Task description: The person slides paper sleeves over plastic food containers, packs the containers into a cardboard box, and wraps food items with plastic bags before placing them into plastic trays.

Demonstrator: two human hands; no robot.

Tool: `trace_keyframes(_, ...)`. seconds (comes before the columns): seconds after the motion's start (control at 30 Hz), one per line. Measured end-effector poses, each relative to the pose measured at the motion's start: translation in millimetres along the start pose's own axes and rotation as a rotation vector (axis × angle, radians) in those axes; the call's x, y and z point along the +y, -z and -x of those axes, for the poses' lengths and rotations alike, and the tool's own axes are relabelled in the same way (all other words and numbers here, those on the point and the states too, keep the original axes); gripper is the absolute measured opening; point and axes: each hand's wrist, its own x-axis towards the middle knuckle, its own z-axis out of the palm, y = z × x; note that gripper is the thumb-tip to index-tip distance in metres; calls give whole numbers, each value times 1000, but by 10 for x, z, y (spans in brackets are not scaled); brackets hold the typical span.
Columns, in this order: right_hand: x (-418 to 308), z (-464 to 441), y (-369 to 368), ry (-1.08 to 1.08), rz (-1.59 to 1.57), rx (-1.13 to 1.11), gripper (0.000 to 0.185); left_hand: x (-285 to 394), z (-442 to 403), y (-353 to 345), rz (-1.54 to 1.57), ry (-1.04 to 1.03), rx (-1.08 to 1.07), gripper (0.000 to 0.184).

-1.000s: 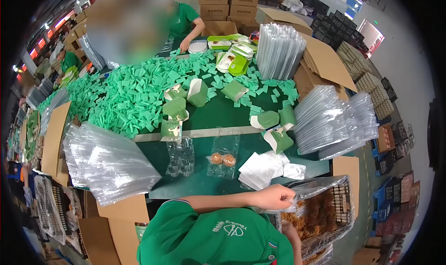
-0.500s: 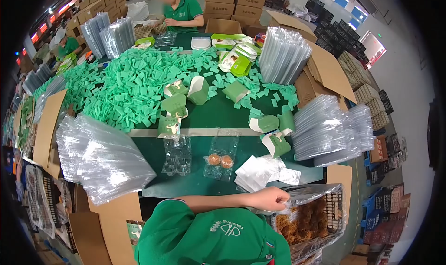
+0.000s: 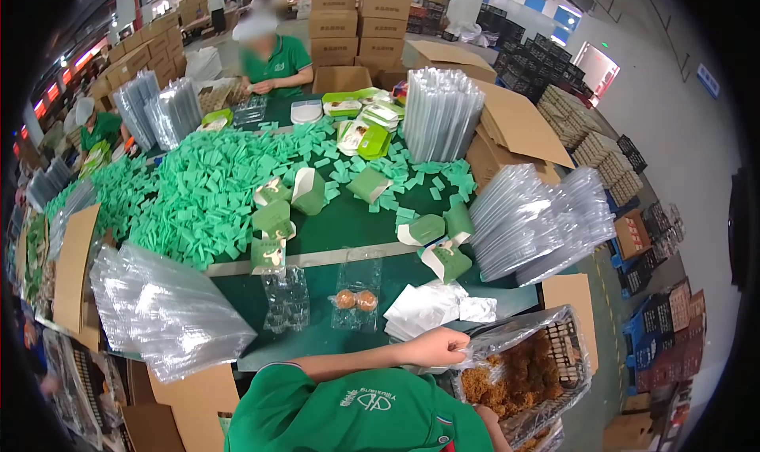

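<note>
My left hand (image 3: 442, 347) reaches across my body to the right, fingers closed on the clear plastic liner (image 3: 484, 343) of a crate (image 3: 582, 337). Inside that crate lies brown, shredded fibrous material (image 3: 514, 373) with dark clumps. Of my right arm only a piece shows at the bottom edge; its hand is hidden. Ahead of my left hand sits a stack of white sheets or pouches (image 3: 423, 305). An open clear plastic egg tray (image 3: 356, 321) holds two brown, egg-like balls (image 3: 356, 300). Left of it stands another clear tray (image 3: 286, 301) with nothing in it.
Green folded cartons (image 3: 273, 218) stand on the green table (image 3: 317, 238), beside a heap of small green pieces (image 3: 198, 191). Stacks of clear plastic trays (image 3: 166, 313) rise left and right (image 3: 538, 222). A co-worker (image 3: 273, 60) is at the far side.
My view has tilted up and turned right, so the table things sit lower and further left. My left hand keeps its hold on the liner; a bit of my right arm now shows.
</note>
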Motion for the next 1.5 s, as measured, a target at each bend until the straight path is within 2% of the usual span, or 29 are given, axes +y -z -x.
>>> trace_keyframes(0.03,47,-68,-20,25,57,-40,39,15,1,7,-27,4,4,29)
trace_keyframes(0.13,326,-266,-292,-282,49,36,39,-33,25,27,30,11,4,29)
trace_keyframes(0.23,450,-283,-220,-466,68,-141,47,-84,49,17,89,40,15,29)
trace_keyframes(0.3,369,-87,-37,-218,180,-206,51,-36,62,9,68,54,16,29)
trace_keyframes(0.33,232,69,55,-163,150,-103,51,-33,73,3,57,62,11,29)
trace_keyframes(0.37,343,-114,-94,-238,204,-162,46,-30,74,-1,46,67,2,29)
trace_keyframes(0.43,446,-245,-268,-90,312,-104,42,-39,63,-24,50,70,-12,29)
trace_keyframes(0.5,415,-218,-307,-120,318,-50,37,-90,80,-32,74,72,-12,30)
trace_keyframes(0.67,685,-481,-882,-132,209,439,25,-162,109,-38,90,116,-18,29)
trace_keyframes(0.77,704,-467,-853,-279,71,526,25,-250,112,-46,92,116,-36,28)
trace_keyframes(0.9,380,-205,-510,-275,-11,400,24,-199,120,-102,157,122,-72,26)
trace_keyframes(1.0,320,-321,-660,-633,-311,595,32,-174,127,-97,164,125,-93,25)
trace_keyframes(1.1,247,-236,-399,-759,-650,437,50,-176,152,-94,157,115,-75,26)
trace_keyframes(1.2,411,-256,-399,-632,-478,326,67,-203,152,-114,145,112,-61,27)
trace_keyframes(1.3,421,-274,-466,-673,-509,333,82,-174,161,-143,174,93,-54,28)
trace_keyframes(1.4,467,-430,-724,-657,-376,429,84,-144,180,-154,190,107,-59,29)
trace_keyframes(1.5,584,-573,-755,-626,-354,423,83,-218,222,-190,161,118,-45,30)
